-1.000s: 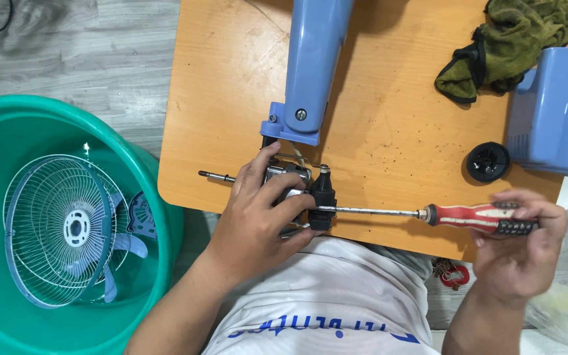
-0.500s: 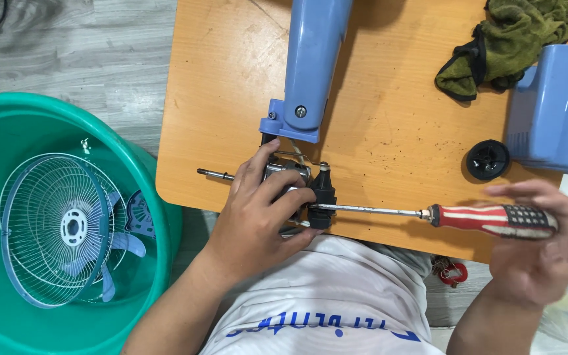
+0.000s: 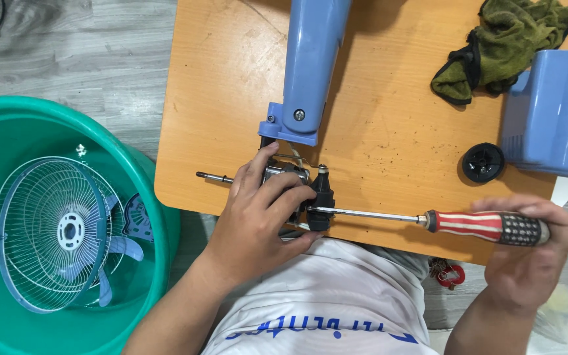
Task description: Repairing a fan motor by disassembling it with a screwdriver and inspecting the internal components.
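The screwdriver (image 3: pixel 481 225) has a red handle with white stripes and a dark dotted end. At twelve o'clock stands a pale blue fan column (image 3: pixel 310 66) on an orange-tan table (image 3: pixel 218 79). At nine o'clock a green basin (image 3: pixel 8 131) holds a white-and-blue fan grille (image 3: pixel 47 230). An olive cloth (image 3: pixel 514 39) lies at two o'clock.

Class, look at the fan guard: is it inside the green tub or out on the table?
Inside. The fan guard lies within the green tub, ringed by its rim, beside the table.
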